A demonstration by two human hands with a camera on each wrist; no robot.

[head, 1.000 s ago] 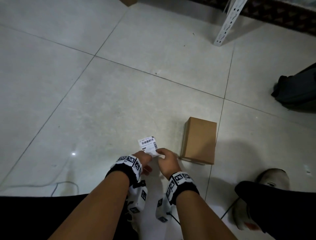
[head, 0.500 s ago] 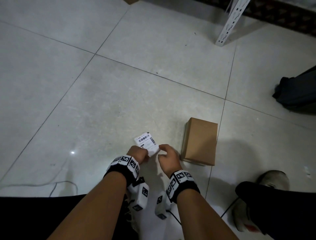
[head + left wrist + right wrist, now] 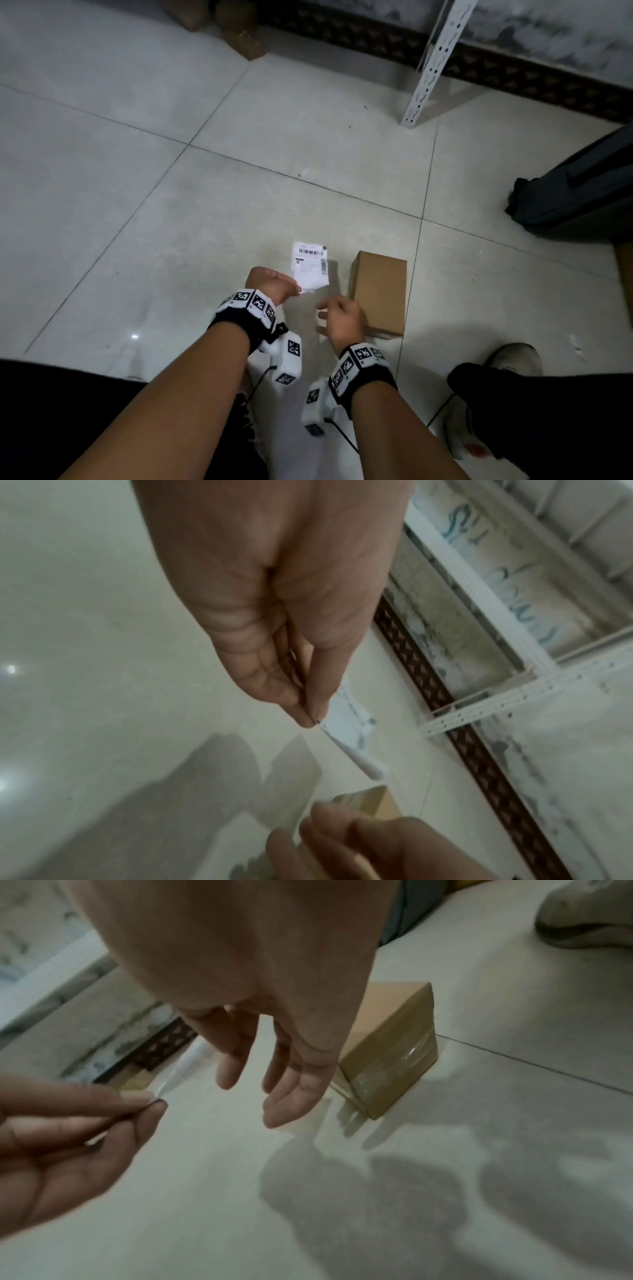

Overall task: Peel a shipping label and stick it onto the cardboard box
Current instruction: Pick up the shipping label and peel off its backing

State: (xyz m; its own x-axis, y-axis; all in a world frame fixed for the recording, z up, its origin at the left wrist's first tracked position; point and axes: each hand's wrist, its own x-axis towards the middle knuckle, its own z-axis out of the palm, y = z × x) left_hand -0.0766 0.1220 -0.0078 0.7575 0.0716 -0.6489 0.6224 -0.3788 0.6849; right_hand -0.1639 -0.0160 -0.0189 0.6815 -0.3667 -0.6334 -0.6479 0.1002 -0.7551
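A white shipping label point(image 3: 310, 265) with a barcode is held up above the tiled floor, and my left hand point(image 3: 270, 284) pinches its lower corner between thumb and forefinger. The left wrist view shows the label point(image 3: 349, 731) edge-on at my fingertips. My right hand point(image 3: 337, 320) hangs apart from the label, fingers loose and holding nothing; in the right wrist view it point(image 3: 274, 1069) hovers beside the box. A small brown cardboard box point(image 3: 378, 291) lies on the floor just right of both hands, with clear tape on its near end point(image 3: 390, 1069).
A white perforated shelf post point(image 3: 428, 65) stands at the back by a dark patterned skirting. A dark bag point(image 3: 579, 192) lies at the right. My shoe point(image 3: 510, 359) and dark trouser leg are at the lower right; brown objects point(image 3: 239, 31) sit far back.
My right hand has let go of the label and drawn back toward the box. The left hand alone now holds the label, which has swung more upright. The head has tilted up.
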